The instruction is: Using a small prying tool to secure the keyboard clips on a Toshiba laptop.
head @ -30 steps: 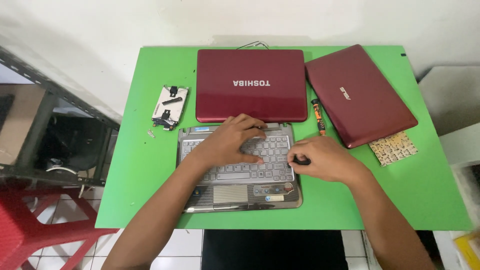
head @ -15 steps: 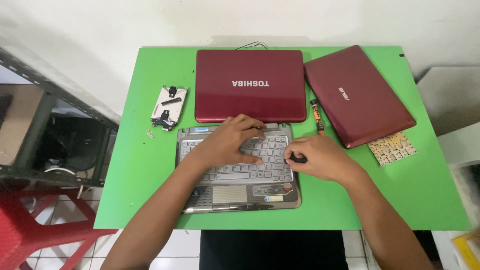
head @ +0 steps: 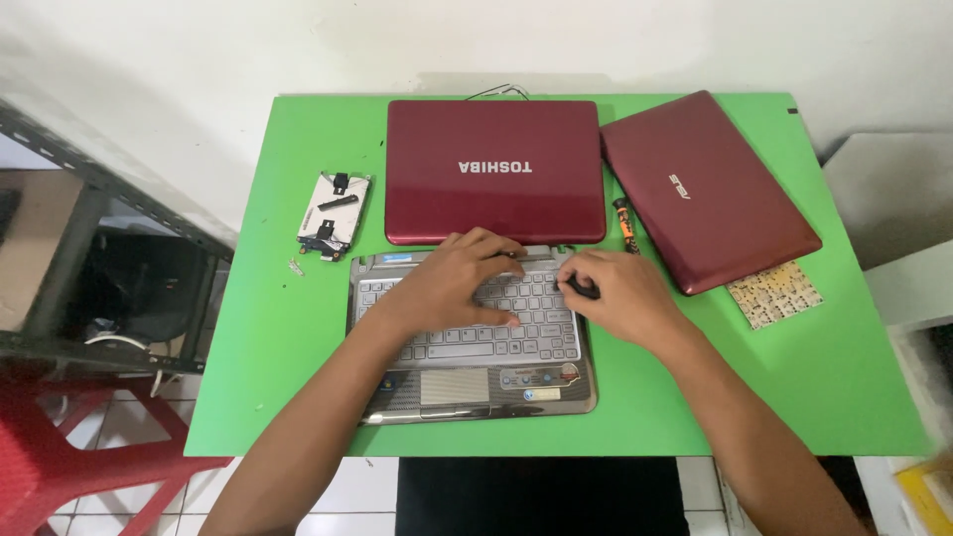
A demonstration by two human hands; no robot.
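Working from the big stuff down: green table (head: 268,347) holds everything, and the silver laptop base (head: 472,342) sits near its front edge, lid folded flat back so the dark red cover (head: 494,171) lies just behind the keyboard. A second red laptop (head: 707,189) lies closed at the right, angled, well clear of the job.

Left hand (head: 459,280) is spread flat on the keyboard (head: 476,323), fingers open, pressing the upper rows. Right hand (head: 613,295) is curled shut round a small dark tool (head: 582,289), tip aimed at the keyboard's top right edge. I can't tell what kind of tip it has, too small.

My read is that the keyboard is being pried or unclipped along that top edge. If so, doing it well means keeping the left hand light, steadying and not pushing down on the part you want to lift. Work the tip in shallow, one clip at a time along the top row, don't lever hard off the palm rest or the bezel will scar. Lift slowly, since these usually have a ribbon underneath, though nothing of that shows.

Smaller bits: drive in its caddy (head: 334,215) at the left, a loose keypad sheet (head: 773,294) at the right, an orange screwdriver (head: 625,222) between the two laptops. A tiny part (head: 296,266) near the drive is easy to sweep off with an elbow.
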